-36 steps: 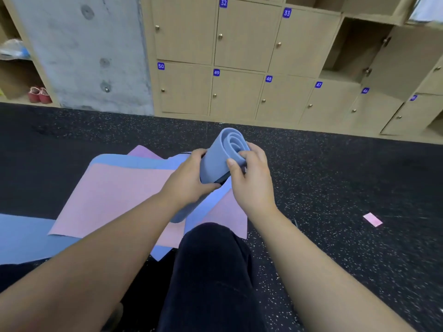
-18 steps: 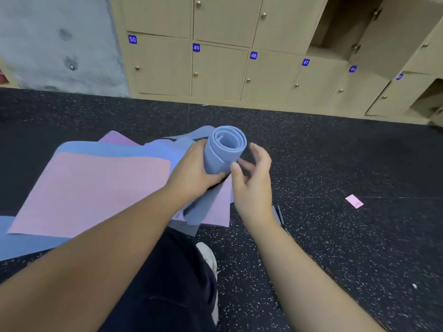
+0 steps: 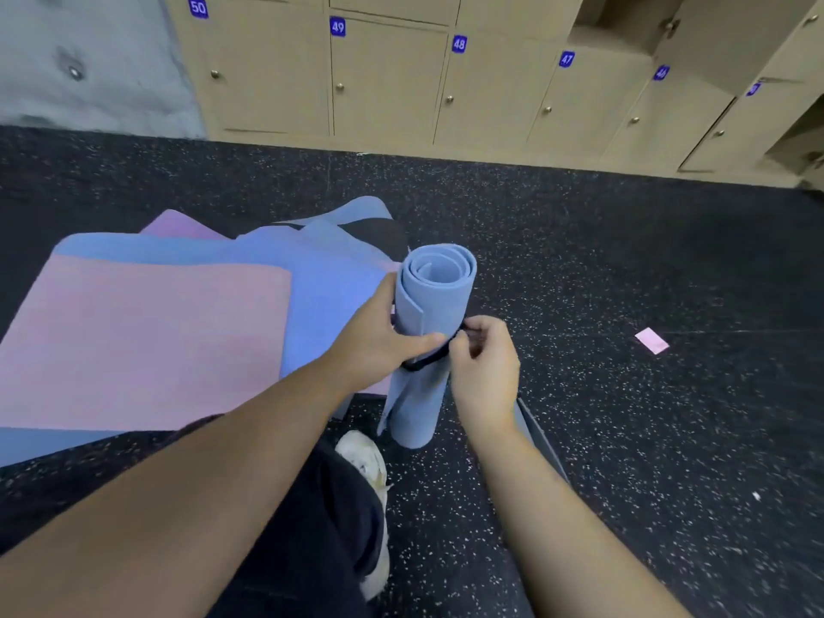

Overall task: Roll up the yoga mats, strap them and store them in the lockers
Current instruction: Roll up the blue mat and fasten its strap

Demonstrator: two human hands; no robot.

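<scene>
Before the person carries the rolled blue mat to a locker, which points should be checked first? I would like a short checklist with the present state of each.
1. Rolled blue foam yoga mat stands upright on the black speckled floor: ok.
2. Left hand has a grip round the roll: ok.
3. Thin black strap goes around the roll: ok.
4. Strap fastened: cannot tell; the right hand pinches its end.
5. Roll is tight: not ok; the lower edge flares loose.
6. A wooden locker stands open: ok.
</scene>
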